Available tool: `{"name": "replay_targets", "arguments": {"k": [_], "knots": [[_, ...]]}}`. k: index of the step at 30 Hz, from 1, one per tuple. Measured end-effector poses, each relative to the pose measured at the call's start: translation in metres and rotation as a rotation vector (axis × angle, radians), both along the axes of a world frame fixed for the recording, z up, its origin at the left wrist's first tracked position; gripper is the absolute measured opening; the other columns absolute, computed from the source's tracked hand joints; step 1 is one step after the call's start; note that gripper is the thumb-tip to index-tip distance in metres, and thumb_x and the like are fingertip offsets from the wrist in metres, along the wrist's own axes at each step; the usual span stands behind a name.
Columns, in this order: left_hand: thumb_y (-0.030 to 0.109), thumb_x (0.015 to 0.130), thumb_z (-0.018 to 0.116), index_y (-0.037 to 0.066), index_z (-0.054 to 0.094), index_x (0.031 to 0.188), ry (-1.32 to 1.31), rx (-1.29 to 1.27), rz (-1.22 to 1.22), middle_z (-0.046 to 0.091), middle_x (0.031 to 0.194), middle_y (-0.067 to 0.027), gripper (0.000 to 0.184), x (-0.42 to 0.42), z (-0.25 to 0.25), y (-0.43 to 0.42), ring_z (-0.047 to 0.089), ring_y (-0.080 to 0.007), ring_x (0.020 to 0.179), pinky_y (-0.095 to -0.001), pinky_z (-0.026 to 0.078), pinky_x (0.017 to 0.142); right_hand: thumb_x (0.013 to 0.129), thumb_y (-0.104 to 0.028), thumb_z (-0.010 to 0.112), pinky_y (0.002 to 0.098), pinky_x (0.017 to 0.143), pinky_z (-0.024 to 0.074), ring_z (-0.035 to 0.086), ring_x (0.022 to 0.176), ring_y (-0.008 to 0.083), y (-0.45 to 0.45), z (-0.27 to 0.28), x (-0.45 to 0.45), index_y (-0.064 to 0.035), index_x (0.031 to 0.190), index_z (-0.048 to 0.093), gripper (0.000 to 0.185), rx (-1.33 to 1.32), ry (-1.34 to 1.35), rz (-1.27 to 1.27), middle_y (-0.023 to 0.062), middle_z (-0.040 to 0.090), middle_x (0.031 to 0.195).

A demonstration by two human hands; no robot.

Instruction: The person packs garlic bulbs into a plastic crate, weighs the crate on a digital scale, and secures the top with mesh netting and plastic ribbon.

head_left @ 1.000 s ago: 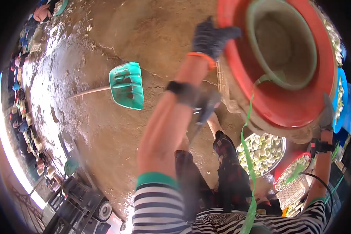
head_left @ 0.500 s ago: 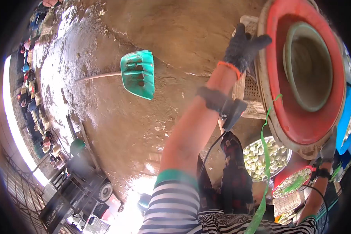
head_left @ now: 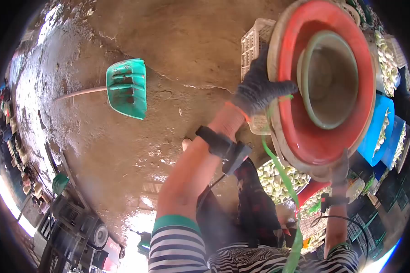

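3 nested basins are held tilted at upper right: a tan outer basin (head_left: 274,50), a wide red plastic basin (head_left: 297,125) and a small grey-green round tub (head_left: 332,82). The left hand (head_left: 262,91), dark-gloved, grips the left rims, thumb over the red edge. The right hand (head_left: 340,169) touches the lower edge; blur hides whether its fingers close. A green scoop shovel (head_left: 126,88) lies on the brown floor (head_left: 182,50).

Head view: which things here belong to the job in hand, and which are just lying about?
Likely part of the job:
red basin, left hand at its rim
grey-green bowl inside it
tan basin around it
right hand, blurred, near the lower rim

Apparently just lying about:
green shovel on the floor
pale crate
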State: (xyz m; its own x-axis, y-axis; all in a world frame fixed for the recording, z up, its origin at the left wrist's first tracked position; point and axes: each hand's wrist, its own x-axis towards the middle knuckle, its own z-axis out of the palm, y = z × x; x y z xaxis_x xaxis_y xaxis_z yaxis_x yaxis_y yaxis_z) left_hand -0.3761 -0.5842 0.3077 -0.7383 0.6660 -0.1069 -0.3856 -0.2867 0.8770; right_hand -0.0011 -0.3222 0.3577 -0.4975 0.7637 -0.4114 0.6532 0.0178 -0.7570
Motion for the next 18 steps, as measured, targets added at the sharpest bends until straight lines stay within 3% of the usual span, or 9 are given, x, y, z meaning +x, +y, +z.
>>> {"name": "replay_targets", "arguments": {"k": [1,2,4,8,10,12,14,16,18], "knots": [[0.020,0.061,0.081,0.000,0.029,0.136,0.016,-0.031,0.046,0.048,0.125,-0.0183,0.094,-0.002,-0.001,-0.002,0.049,-0.0262,0.114,-0.0357,0.041,0.097,0.090,-0.035,0.049,0.0343,0.105,0.0306,0.042,0.122,0.0234,-0.015,-0.005,-0.013,0.0014,0.132,0.038,0.057,-0.368,0.247,-0.366,0.0128,0.043,0.134],[0.023,0.061,0.081,-0.001,0.025,0.138,0.022,-0.064,0.086,0.045,0.129,-0.0190,0.098,0.000,-0.003,-0.003,0.047,-0.0265,0.116,-0.0355,0.039,0.099,0.083,-0.021,0.061,0.0313,0.105,0.0278,0.038,0.124,0.0194,-0.022,0.006,-0.016,0.0030,0.137,0.028,0.068,-0.473,0.264,-0.401,0.0093,0.034,0.140],[0.033,0.064,0.082,0.002,0.014,0.142,-0.039,-0.119,0.149,0.034,0.137,-0.0194,0.108,0.004,-0.008,-0.006,0.039,-0.0235,0.124,-0.0336,0.037,0.100,0.089,-0.037,0.051,0.0324,0.103,0.0316,0.042,0.120,0.0198,-0.030,0.015,-0.006,0.0005,0.135,0.031,0.063,-0.123,0.043,0.016,0.0092,0.039,0.136],[0.034,0.069,0.079,0.005,0.007,0.144,-0.297,-0.197,0.138,0.040,0.133,-0.0130,0.108,0.002,-0.001,-0.018,0.042,-0.0192,0.119,-0.0344,0.040,0.096,0.091,-0.047,0.045,0.0337,0.098,0.0382,0.045,0.117,0.0209,-0.047,0.020,-0.014,-0.0041,0.134,0.033,0.062,0.100,-0.023,0.166,0.0099,0.042,0.133],[0.026,0.080,0.067,0.003,0.017,0.142,-0.393,-0.092,0.195,0.044,0.128,-0.0076,0.083,0.007,0.002,-0.033,0.046,-0.0176,0.114,-0.0340,0.044,0.091,0.090,-0.050,0.045,0.0357,0.095,0.0418,0.046,0.116,0.0223,-0.042,0.015,0.003,-0.0070,0.134,0.035,0.062,0.233,-0.160,0.241,0.0103,0.044,0.132],[0.018,0.088,0.058,0.003,0.030,0.137,-0.510,-0.101,0.296,0.051,0.122,-0.0059,0.059,0.011,-0.004,-0.050,0.051,-0.0188,0.110,-0.0349,0.049,0.084,0.089,-0.051,0.045,0.0381,0.091,0.0449,0.048,0.114,0.0232,-0.056,0.017,0.000,-0.0096,0.132,0.038,0.060,0.042,-0.074,-0.020,0.0102,0.046,0.130],[0.017,0.089,0.055,0.004,0.033,0.135,-0.132,-0.238,0.293,0.053,0.120,-0.0070,0.052,0.035,-0.055,-0.083,0.054,-0.0196,0.106,-0.0348,0.050,0.082,0.088,-0.052,0.046,0.0400,0.088,0.0474,0.050,0.113,0.0235,-0.085,0.017,-0.009,-0.0116,0.129,0.041,0.058,-0.532,0.290,-0.664,0.0096,0.049,0.127],[0.018,0.091,0.051,0.006,0.037,0.134,0.390,-0.500,0.219,0.054,0.119,-0.0082,0.046,0.062,-0.107,-0.131,0.056,-0.0204,0.103,-0.0348,0.050,0.080,0.088,-0.050,0.047,0.0407,0.088,0.0481,0.054,0.109,0.0226,-0.095,0.001,0.030,-0.0138,0.123,0.049,0.051,-0.704,0.198,-0.796,0.0069,0.054,0.121],[0.019,0.092,0.048,0.008,0.041,0.131,0.021,-0.530,0.277,0.055,0.118,-0.0091,0.041,0.088,-0.103,-0.170,0.058,-0.0214,0.100,-0.0348,0.050,0.077,0.085,-0.049,0.051,0.0375,0.075,0.0517,0.059,0.091,0.0229,-0.113,-0.029,0.073,-0.0118,0.121,0.048,0.052,-0.777,-0.128,-0.609,0.0082,0.056,0.107]]}}
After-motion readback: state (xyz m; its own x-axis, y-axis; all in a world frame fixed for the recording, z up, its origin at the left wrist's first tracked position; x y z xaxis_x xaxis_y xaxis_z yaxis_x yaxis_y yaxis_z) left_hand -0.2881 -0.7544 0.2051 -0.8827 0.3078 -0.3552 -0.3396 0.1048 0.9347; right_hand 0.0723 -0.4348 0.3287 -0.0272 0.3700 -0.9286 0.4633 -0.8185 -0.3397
